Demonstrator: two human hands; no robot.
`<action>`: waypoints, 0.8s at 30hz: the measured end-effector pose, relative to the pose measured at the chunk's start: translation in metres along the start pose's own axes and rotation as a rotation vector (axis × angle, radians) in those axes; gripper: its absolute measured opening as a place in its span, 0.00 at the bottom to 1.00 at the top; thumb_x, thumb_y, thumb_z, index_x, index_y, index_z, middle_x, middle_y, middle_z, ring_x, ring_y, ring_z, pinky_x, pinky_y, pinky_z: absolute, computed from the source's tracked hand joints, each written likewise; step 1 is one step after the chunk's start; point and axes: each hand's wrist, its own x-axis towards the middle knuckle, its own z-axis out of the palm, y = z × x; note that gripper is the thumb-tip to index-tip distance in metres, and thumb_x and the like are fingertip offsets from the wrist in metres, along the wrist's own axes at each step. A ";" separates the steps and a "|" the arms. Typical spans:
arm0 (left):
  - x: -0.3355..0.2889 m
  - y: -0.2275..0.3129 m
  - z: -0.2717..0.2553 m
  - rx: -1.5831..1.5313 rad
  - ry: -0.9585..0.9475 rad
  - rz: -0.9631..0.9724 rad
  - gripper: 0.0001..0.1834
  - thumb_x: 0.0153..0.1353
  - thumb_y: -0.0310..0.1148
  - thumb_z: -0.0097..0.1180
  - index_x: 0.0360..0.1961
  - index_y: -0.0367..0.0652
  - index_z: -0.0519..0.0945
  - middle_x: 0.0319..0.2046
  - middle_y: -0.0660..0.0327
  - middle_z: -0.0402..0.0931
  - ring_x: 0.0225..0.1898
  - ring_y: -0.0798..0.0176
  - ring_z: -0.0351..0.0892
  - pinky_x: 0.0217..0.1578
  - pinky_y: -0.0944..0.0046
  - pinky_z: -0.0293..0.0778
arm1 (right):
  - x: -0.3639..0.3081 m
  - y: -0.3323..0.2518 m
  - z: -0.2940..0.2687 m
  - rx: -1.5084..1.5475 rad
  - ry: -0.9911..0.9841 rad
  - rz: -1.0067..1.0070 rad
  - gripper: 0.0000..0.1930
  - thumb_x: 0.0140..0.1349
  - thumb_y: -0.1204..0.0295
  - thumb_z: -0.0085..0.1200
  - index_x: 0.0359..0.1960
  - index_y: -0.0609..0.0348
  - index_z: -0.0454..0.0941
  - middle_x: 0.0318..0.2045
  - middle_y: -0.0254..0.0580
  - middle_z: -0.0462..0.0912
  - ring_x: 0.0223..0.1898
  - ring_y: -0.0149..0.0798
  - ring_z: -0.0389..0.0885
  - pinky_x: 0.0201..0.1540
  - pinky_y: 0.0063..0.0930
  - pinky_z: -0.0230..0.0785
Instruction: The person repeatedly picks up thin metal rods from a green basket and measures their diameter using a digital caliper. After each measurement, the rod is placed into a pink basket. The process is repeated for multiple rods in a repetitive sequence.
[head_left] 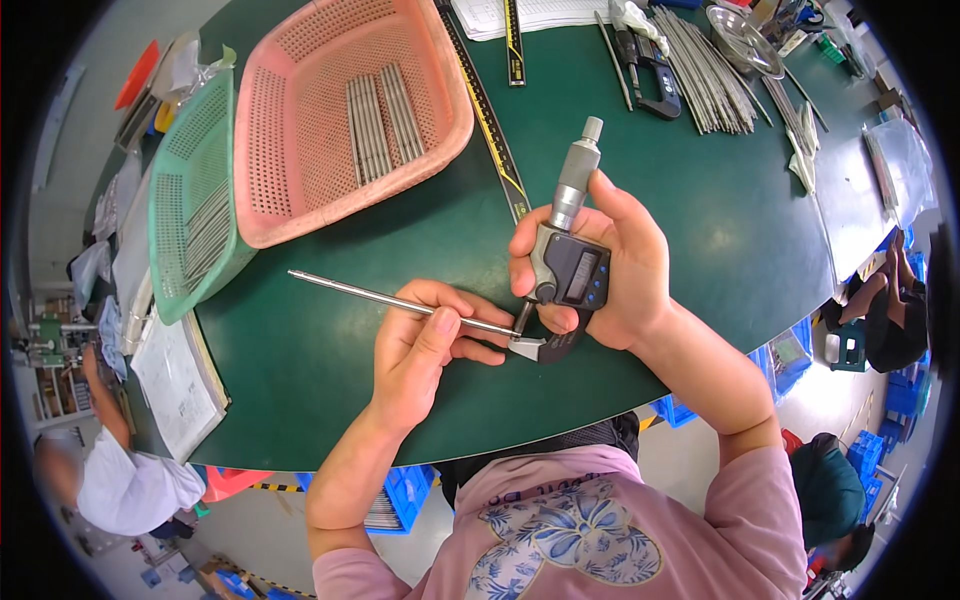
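Observation:
My left hand [422, 340] is closed round a slim polished metal rod [365, 293], thumb on top and fingers beneath. The rod tilts up toward the left, and its right end reaches the jaws of a digital micrometer [577, 270]. My right hand [630, 260] wraps the micrometer's body, with the thumb along its grey thimble at the top. The small display faces up, beside blue buttons. Whether the jaws press on the rod end I cannot tell.
On the green table [330, 400] stand a pink basket [262, 190] and a green basket [165, 190], both holding rods. Rulers [490, 125], a second micrometer [655, 85], a rod pile [705, 75] and a metal bowl [745, 40] lie farther back. Papers [178, 385] hang at the left edge. People sit nearby.

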 end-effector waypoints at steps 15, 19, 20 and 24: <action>0.000 0.000 0.000 -0.018 0.001 -0.017 0.09 0.64 0.34 0.39 0.37 0.37 0.63 0.36 0.43 0.71 0.36 0.55 0.78 0.30 0.63 0.79 | -0.002 0.000 -0.001 -0.019 0.006 -0.002 0.36 0.55 0.38 0.27 0.29 0.64 0.72 0.21 0.49 0.75 0.12 0.33 0.66 0.13 0.20 0.60; 0.000 0.000 0.001 -0.009 0.009 -0.015 0.09 0.64 0.34 0.39 0.38 0.37 0.63 0.36 0.44 0.72 0.35 0.55 0.78 0.29 0.63 0.79 | -0.001 0.001 0.000 -0.063 0.047 0.008 0.37 0.55 0.37 0.26 0.29 0.63 0.73 0.21 0.45 0.76 0.11 0.31 0.65 0.15 0.19 0.59; 0.000 0.000 0.002 -0.021 0.017 -0.016 0.09 0.63 0.33 0.41 0.38 0.37 0.64 0.36 0.44 0.72 0.35 0.56 0.78 0.29 0.64 0.79 | -0.001 0.001 0.000 -0.072 0.053 -0.001 0.37 0.55 0.38 0.26 0.29 0.63 0.73 0.21 0.45 0.77 0.11 0.31 0.65 0.15 0.19 0.59; -0.001 0.001 0.004 0.055 0.015 -0.036 0.09 0.60 0.29 0.48 0.38 0.36 0.66 0.34 0.49 0.73 0.33 0.60 0.78 0.29 0.65 0.78 | -0.001 0.001 0.002 -0.083 0.057 -0.017 0.37 0.55 0.38 0.26 0.29 0.63 0.73 0.21 0.45 0.76 0.11 0.31 0.65 0.15 0.20 0.59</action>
